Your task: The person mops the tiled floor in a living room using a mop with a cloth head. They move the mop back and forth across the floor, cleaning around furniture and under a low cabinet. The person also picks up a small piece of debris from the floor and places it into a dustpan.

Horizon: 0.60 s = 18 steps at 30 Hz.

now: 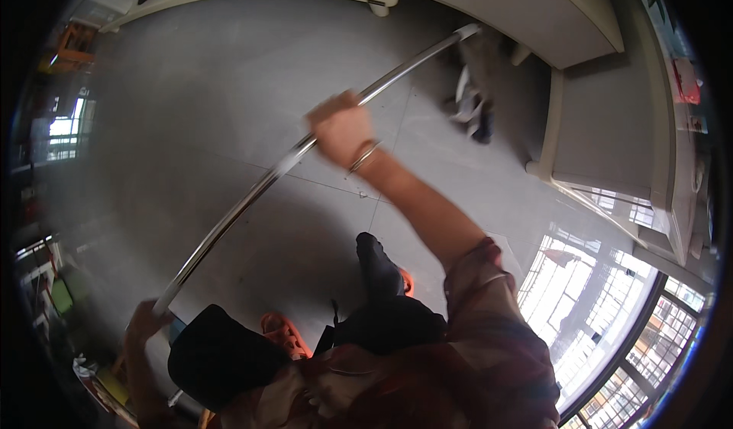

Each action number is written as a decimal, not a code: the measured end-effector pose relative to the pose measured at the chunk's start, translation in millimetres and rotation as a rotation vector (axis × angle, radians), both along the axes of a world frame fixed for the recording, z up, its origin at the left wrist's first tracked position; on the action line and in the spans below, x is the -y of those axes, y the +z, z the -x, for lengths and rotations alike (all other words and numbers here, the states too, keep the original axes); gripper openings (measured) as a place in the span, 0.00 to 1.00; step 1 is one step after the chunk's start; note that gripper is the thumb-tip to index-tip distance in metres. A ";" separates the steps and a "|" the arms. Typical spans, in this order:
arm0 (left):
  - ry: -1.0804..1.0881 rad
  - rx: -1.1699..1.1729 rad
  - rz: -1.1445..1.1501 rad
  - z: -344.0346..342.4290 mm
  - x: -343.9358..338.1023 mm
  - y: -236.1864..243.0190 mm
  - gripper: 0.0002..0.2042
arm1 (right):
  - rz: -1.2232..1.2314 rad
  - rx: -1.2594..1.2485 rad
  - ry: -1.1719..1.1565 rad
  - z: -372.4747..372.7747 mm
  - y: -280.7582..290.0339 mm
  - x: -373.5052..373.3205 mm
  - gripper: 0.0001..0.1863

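Observation:
A long shiny metal pole of a mop runs slantwise across the view, from low on the left to the upper right. My right hand, with a bracelet at its wrist, is wrapped round the pole's middle part. At its lower end, my left hand grips the pole and is partly in shadow. The mop's pale and dark head hangs from the far end against the grey floor, smeared by motion. Its strands cannot be made out clearly.
Pale cabinets on low feet stand along the far and right sides. Grey tiled floor lies between them and me. An orange clog shows by my legs. Bright barred windows are at the lower right, and blurred clutter lines the left edge.

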<state>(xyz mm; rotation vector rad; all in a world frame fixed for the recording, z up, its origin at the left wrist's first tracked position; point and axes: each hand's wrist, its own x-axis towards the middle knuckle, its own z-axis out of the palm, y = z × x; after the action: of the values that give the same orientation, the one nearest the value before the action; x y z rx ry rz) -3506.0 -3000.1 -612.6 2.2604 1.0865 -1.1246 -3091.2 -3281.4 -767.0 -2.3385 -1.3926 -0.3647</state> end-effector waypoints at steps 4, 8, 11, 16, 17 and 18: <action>0.061 0.084 0.217 -104.2 92.1 -75.9 0.20 | 0.103 0.035 -0.258 -94.1 -59.0 60.0 0.03; -0.073 0.144 0.241 -64.3 162.8 -155.0 0.19 | 0.290 -0.041 -0.319 -98.4 -84.6 95.3 0.04; 0.193 0.041 0.303 -55.6 218.8 -153.4 0.18 | 0.419 -0.070 -0.341 -89.2 -90.1 106.8 0.04; 0.288 -0.150 0.473 -3.3 289.4 -139.2 0.18 | 0.681 -0.014 -0.051 -24.9 -90.1 111.0 0.04; 0.292 -0.180 0.478 7.2 290.5 -140.5 0.18 | 0.673 -0.014 -0.003 -5.3 -91.1 108.3 0.04; 0.289 -0.207 0.480 15.8 291.7 -142.3 0.18 | 0.666 -0.014 0.045 13.5 -92.3 105.7 0.04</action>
<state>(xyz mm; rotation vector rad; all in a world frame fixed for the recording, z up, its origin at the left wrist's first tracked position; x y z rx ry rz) -3521.8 -3291.8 -754.8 1.5934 1.0409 -1.3431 -3104.7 -3387.1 -859.2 -2.7937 -1.7554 0.1637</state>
